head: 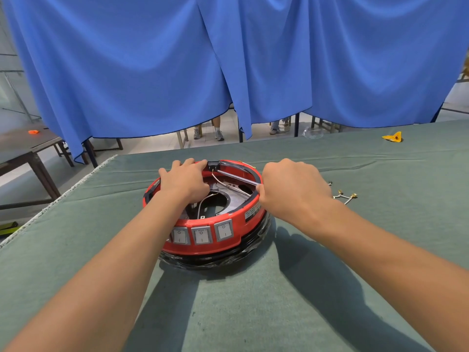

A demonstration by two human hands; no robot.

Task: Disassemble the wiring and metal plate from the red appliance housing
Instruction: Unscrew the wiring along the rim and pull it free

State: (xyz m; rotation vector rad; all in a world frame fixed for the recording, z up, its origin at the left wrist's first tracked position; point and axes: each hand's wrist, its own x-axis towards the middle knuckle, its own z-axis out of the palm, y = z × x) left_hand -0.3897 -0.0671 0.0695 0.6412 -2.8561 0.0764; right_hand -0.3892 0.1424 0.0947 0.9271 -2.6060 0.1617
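Right hand [291,189] curled tight round a slim tool [237,177], shaft running up-left from the fist to the black block [213,165] at the far rim. Left hand [185,181] lies flat, fingers spread over the housing [203,240] rim, pinning it down. Housing sits mid-table [330,288], open face up, switches [201,235] toward the person, plate [236,196] and wires [203,201] still inside. Risk, as I read it: the tip skids off and jabs the left fingers just beside it, or snags the thin wire beneath the shaft. Loose leads [345,195] lie to the right.
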